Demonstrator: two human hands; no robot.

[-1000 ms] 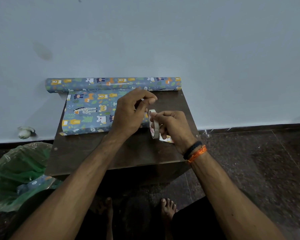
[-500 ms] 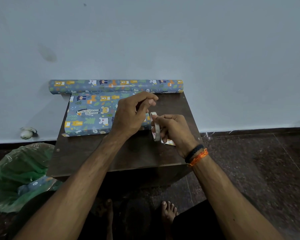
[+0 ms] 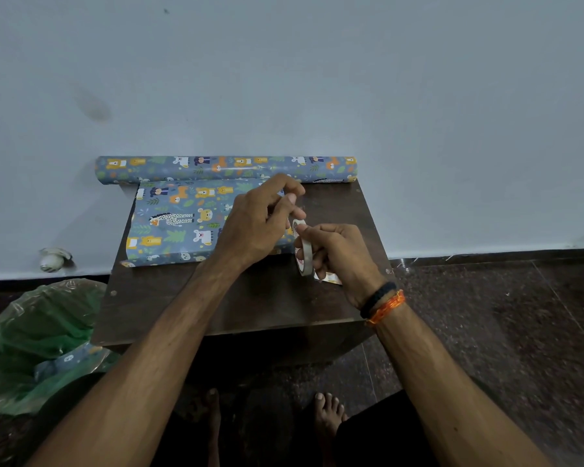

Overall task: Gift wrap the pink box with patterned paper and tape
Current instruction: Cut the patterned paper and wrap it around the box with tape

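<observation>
No legible text, labels or numbers anywhere.

Wrapped box's (image 3: 182,224) right end hidden behind left hand (image 3: 253,227).

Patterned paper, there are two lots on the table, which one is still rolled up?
The roll lying along the wall at the table's far edge. The other, the wrapped box, sits flat nearer the hands.

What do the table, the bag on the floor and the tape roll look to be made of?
Table: dark brown wood or laminate, matte; faint grain, a screw cap near the edge. Bag: thin green plastic, translucent and crinkled, glinting. Tape roll, held by the right hand: likely clear plastic tape on a printed core; too small to be sure.
</observation>
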